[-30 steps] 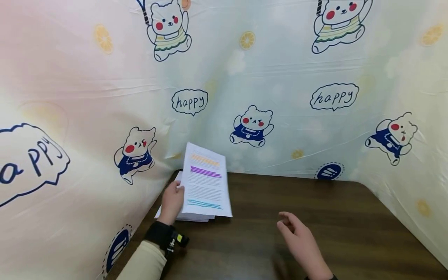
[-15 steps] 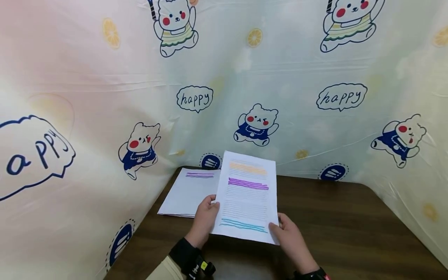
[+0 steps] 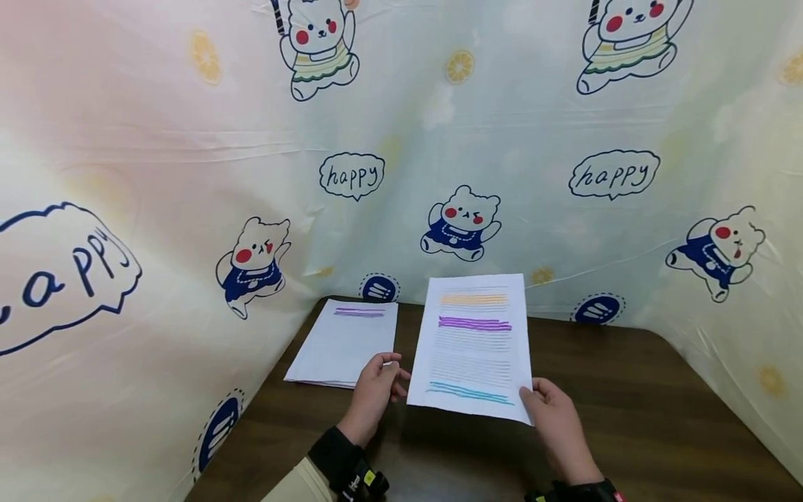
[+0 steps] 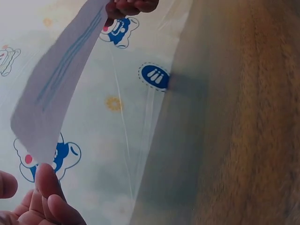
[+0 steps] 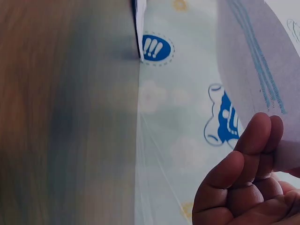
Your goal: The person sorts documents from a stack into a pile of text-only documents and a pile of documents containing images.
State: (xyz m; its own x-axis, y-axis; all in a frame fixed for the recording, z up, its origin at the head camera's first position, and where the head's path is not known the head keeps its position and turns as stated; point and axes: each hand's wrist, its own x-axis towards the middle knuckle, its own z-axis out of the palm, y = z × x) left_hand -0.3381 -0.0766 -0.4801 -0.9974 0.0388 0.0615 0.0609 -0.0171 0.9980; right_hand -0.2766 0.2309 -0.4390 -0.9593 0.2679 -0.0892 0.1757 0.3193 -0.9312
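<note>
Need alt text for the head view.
A person's right hand holds a sheet with orange, purple and teal markings over a brown table. Left hand, relaxed, is close to the sheet's left edge; a white paper stack lies at left.

Soft bright light in the head view, wrist views dimmer, tabletop [image 5: 47, 122] blurred in the right one

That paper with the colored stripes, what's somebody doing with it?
Someone is holding the striped sheet up above the brown table. Their right hand pinches it near its lower right corner. Their left hand is right by the lower left corner, with its fingers loosely bent; I can't tell if it touches the sheet. More white paper, with purple lines at the top, lies flat on the table to the left.
</note>
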